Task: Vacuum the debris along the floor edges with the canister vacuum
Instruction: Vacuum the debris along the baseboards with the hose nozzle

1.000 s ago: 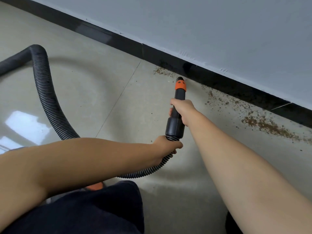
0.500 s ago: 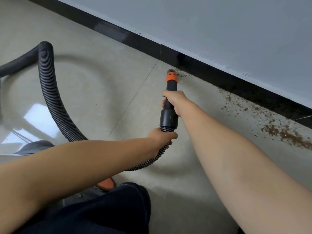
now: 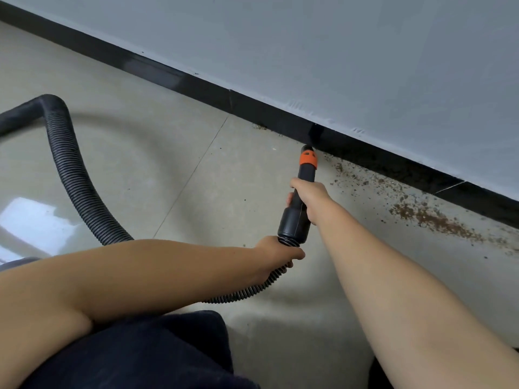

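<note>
My right hand (image 3: 309, 195) grips the black vacuum nozzle (image 3: 297, 217), which has an orange collar (image 3: 308, 159). Its tip touches the floor right at the black skirting board (image 3: 280, 122). My left hand (image 3: 276, 252) grips the ribbed black hose (image 3: 75, 178) just behind the nozzle. The hose loops back to the left across the floor. Brown debris (image 3: 429, 217) lies scattered along the floor edge to the right of the nozzle. A small bit of debris (image 3: 259, 127) sits by the skirting to the left of the tip.
A pale grey wall (image 3: 337, 51) rises above the skirting. The beige tiled floor (image 3: 140, 136) spreads to the left. A grey part of the canister (image 3: 16, 262) shows at the left edge. My dark-clothed knee (image 3: 140, 355) fills the bottom middle.
The nozzle has moved right along the skirting and its tip now sits at the start of the debris trail. The patch near the tile joint is mostly gone.
</note>
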The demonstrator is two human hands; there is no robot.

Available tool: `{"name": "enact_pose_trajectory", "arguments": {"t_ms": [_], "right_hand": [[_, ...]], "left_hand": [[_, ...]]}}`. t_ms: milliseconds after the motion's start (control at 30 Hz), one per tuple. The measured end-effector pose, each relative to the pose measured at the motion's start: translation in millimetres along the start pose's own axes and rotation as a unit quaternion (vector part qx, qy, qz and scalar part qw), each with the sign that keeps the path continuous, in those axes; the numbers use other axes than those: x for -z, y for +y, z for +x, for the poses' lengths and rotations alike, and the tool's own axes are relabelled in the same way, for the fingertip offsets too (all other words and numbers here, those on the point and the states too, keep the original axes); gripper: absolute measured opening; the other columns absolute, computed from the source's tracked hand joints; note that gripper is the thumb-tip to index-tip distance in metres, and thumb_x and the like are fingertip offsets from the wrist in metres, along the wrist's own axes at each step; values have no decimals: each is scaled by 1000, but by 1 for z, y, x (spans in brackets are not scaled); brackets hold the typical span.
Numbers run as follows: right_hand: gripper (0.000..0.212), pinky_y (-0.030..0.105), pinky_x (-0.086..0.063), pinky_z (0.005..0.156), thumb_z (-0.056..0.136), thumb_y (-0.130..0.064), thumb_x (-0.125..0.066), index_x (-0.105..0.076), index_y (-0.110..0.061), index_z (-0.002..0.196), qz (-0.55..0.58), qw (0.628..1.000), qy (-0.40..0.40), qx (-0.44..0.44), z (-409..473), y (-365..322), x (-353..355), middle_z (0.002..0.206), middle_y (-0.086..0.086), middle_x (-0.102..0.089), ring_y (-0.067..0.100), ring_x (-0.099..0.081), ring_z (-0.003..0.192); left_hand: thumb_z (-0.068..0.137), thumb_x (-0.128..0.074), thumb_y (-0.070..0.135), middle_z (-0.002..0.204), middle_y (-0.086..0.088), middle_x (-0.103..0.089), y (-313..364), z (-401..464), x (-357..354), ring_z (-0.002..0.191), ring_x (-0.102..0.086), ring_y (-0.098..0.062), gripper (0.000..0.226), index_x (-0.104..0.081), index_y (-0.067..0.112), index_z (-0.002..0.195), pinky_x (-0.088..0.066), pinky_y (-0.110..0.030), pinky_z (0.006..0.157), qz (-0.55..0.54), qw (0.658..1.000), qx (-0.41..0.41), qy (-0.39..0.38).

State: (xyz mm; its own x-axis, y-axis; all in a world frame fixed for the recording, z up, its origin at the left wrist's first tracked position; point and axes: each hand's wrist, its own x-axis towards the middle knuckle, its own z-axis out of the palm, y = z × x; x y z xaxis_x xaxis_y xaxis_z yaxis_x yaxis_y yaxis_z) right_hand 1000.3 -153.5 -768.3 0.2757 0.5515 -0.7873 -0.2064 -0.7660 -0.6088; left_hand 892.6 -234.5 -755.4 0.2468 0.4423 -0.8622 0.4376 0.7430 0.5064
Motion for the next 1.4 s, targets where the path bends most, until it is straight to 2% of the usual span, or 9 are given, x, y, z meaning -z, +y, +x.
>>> {"name": "enact_pose_trajectory", "arguments": {"t_ms": [233,300,367,533,700,967,1267,1400], "right_hand": [[9,21,-46,43,82,-5,-55,-46,-7,85,-21,1000,-6,-3,9,-12,17,55,8,-54,15,-49,31],[9,19,-46,40,82,-5,-55,-47,-6,87,-33,999,-17,1,11,-13,11,48,7,-54,15,-49,29],[10,18,-45,38,83,-6,-55,-47,-6,88,-44,999,-30,5,12,-15,3,51,8,-54,15,-49,29],[12,22,-49,48,84,-8,-55,-46,-7,91,-85,994,-65,16,18,-23,-20,59,8,-54,14,-50,34],[11,18,-45,44,85,-7,-54,-44,-9,85,-111,990,-84,21,23,-33,-39,60,7,-52,13,-49,33],[11,22,-47,48,84,-5,-55,-45,-9,84,-137,984,-112,31,34,-45,-66,62,8,-52,15,-50,40],[20,19,-47,43,83,-5,-55,-47,-4,101,-175,976,-120,50,38,-56,-97,59,8,-55,13,-51,33],[21,24,-48,48,83,-5,-56,-47,-4,101,-163,979,-111,47,35,-54,-94,58,8,-55,15,-52,39]], "left_hand": [[82,-65,15,66,-2,-52,16,4,-18,52,-46,-13,14,-52,14,80,-40,-19,48,-30,999,14,-20],[83,-65,15,66,-3,-52,16,6,-16,53,-46,-14,13,-52,13,81,-40,-20,50,-42,999,17,-13],[82,-64,14,67,-4,-52,14,8,-11,53,-45,-15,13,-52,12,82,-41,-22,53,-55,998,16,0],[82,-64,14,66,-3,-53,15,12,1,52,-45,-15,13,-52,13,81,-41,-22,52,-82,996,12,34],[82,-63,13,66,-4,-52,19,19,11,52,-45,-15,13,-51,13,79,-40,-22,52,-113,992,15,51],[84,-62,14,67,-3,-52,24,29,27,56,-46,-16,12,-51,15,79,-41,-24,57,-149,986,18,72],[84,-62,15,68,-3,-54,30,33,48,56,-48,-15,11,-52,16,79,-42,-23,56,-171,980,2,102],[84,-62,15,68,-3,-54,26,29,50,56,-48,-15,11,-52,15,79,-42,-23,55,-158,982,-1,100]]}}
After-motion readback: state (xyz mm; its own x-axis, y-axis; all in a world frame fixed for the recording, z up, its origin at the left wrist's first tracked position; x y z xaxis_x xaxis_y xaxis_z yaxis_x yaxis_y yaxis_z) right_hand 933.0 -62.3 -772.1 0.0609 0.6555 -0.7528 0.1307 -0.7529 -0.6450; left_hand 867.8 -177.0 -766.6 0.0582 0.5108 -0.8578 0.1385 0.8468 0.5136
